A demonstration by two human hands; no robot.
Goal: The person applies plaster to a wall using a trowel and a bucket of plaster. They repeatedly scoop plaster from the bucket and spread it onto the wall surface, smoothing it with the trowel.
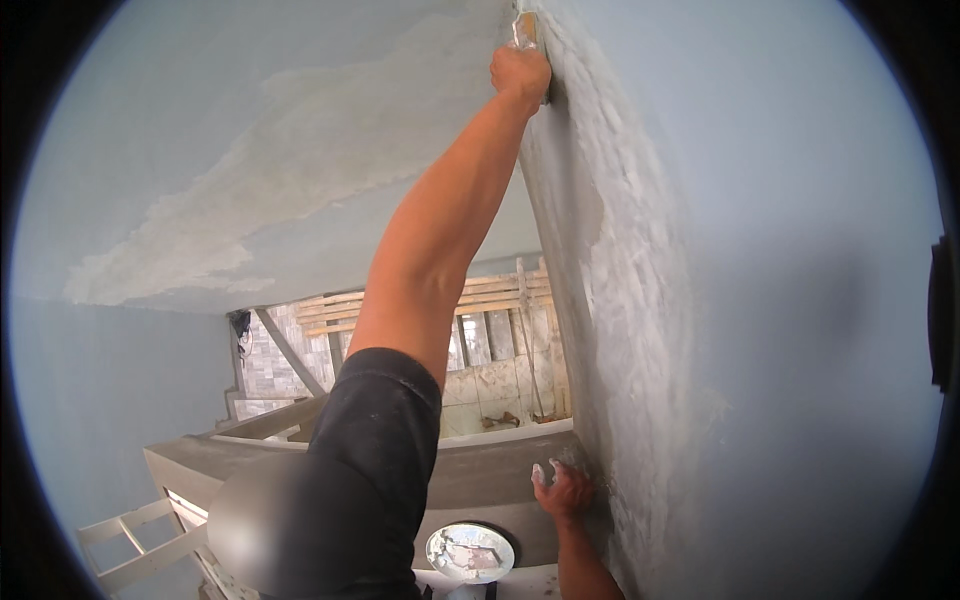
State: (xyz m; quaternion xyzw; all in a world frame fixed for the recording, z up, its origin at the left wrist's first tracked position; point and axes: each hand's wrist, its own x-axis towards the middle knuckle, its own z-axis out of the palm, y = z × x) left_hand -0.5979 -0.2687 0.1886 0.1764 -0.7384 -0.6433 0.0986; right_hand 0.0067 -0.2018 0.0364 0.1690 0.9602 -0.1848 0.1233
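Note:
My left hand (521, 72) is stretched high up to the inner wall corner, its fingers closed round a flat plaster-smeared tool (529, 28) with a tan part showing above the fist. Its exact kind is partly hidden by the hand. Beside it, a rough whitish band of wet-looking plaster (640, 260) runs down the right wall. Lower down, my right hand (566, 492) is near the foot of that wall, thumb and fingers apart and dusted white, with nothing visible in it. A round white bucket (431, 548) with whitish putty inside stands low in the middle.
A grey ledge (490, 480) crosses below, with an opening beyond it showing wooden slats (340, 312) and tiled floor. A pale ladder-like frame (135, 535) stands at the lower left. The left wall surface (250, 170) carries a broad pale patch.

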